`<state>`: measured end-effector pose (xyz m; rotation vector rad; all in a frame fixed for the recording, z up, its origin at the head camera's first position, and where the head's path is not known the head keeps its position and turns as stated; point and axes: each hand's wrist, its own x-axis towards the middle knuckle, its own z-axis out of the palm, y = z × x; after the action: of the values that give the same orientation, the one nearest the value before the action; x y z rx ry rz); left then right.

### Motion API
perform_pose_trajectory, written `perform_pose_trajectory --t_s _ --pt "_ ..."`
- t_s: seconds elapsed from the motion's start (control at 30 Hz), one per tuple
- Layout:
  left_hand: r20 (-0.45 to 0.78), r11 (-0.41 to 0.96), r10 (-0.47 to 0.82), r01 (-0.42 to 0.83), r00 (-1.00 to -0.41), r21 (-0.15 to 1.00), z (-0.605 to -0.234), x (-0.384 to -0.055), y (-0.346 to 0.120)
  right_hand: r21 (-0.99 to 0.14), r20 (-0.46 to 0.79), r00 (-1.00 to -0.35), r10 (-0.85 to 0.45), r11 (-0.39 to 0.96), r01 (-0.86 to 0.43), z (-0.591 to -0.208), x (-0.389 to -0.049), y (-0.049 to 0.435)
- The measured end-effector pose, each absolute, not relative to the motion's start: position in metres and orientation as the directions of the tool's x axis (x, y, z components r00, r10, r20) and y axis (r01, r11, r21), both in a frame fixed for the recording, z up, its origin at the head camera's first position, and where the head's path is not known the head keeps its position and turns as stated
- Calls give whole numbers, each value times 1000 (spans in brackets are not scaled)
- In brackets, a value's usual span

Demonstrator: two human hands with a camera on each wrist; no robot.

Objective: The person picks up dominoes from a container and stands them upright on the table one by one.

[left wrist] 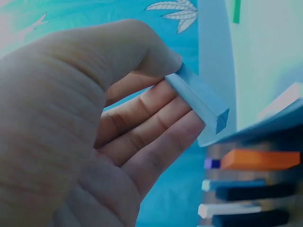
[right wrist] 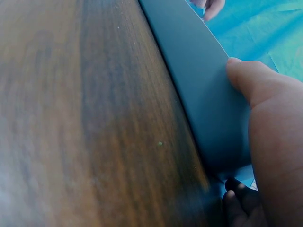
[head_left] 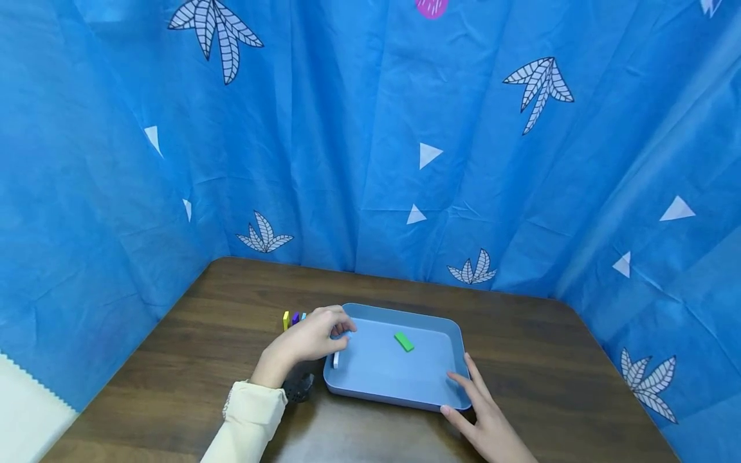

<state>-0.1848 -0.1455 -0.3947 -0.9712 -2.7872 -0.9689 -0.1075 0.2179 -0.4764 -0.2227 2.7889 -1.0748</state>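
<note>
In the left wrist view, my left hand (left wrist: 128, 104) pinches a pale blue rectangular block (left wrist: 201, 97) between thumb and fingertips. The head view has this left hand (head_left: 315, 334) above the left side of a blue-grey tray (head_left: 399, 400). Inside the tray lie a green block (head_left: 404, 341) and, by the left wall, a white block (head_left: 336, 360). At the tray's near right corner is my right hand (head_left: 486, 418), fingers spread. Its thumb (right wrist: 251, 78) touches the rim of the front wall in the right wrist view, while other fingertips sit low around the corner, partly hidden.
Left of the tray stand blocks, among them yellow (head_left: 286, 320) and purple (head_left: 295, 317) ones, partly behind the left hand. The left wrist view adds orange (left wrist: 260, 160), white (left wrist: 227, 209) and black (left wrist: 255, 191) ones. A blue curtain (head_left: 376, 161) surrounds the wooden table (head_left: 532, 341).
</note>
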Motion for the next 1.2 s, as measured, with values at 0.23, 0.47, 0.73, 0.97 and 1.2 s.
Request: perform_pose_trajectory --t_s 0.23,0.47,0.73,0.97,1.2 --pt "253 617 492 539 -833 573 -384 -187 -159 -652 -78 -982 -174 753 -82 -475 -109 218" --pt "214 642 438 470 -873 605 -377 -188 -171 -658 -61 -982 -177 747 -94 -473 -109 216" --pt "218 627 439 471 -872 620 -378 -189 -176 -642 -85 -982 -166 763 -74 -475 -108 216" --pt "241 624 440 488 -865 610 -378 -189 -182 -661 -53 -983 -178 744 -98 -476 -108 217" --pt "264 624 435 500 -861 601 -377 -187 -190 -651 -70 -982 -178 753 -90 -476 -107 218"
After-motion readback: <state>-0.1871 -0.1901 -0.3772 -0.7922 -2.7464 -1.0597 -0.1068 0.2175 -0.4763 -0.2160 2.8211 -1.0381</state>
